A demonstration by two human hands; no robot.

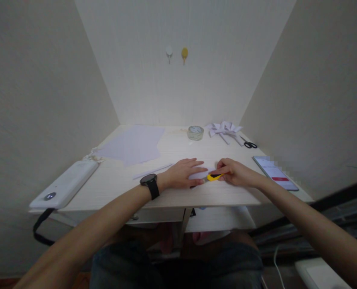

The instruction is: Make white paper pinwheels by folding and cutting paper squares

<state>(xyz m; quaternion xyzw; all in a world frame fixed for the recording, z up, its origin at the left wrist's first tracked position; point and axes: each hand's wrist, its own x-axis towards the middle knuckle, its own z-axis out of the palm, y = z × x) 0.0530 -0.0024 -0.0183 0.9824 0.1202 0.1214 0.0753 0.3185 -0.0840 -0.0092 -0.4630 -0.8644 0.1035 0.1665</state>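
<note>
My left hand (185, 173) lies flat with its fingers stretched to the right, pressing on a piece of white paper (198, 174) near the front of the desk. In my right hand (233, 172) is a yellow and black utility knife (212, 177), its blade pointing left toward my left thumb. The fingers of that hand are wrapped round the knife's body. A thin dark strip shows under the left thumb; I cannot make out what it is. Left of the hand lies a narrow rolled or folded paper strip (153, 171).
White paper sheets (133, 142) lie at the back left, by a white device (64, 185) with a black strap. A tape roll (195, 133), paper pinwheels (225, 129) and scissors (250, 145) are at the back right. A phone (274, 172) rests at the right edge.
</note>
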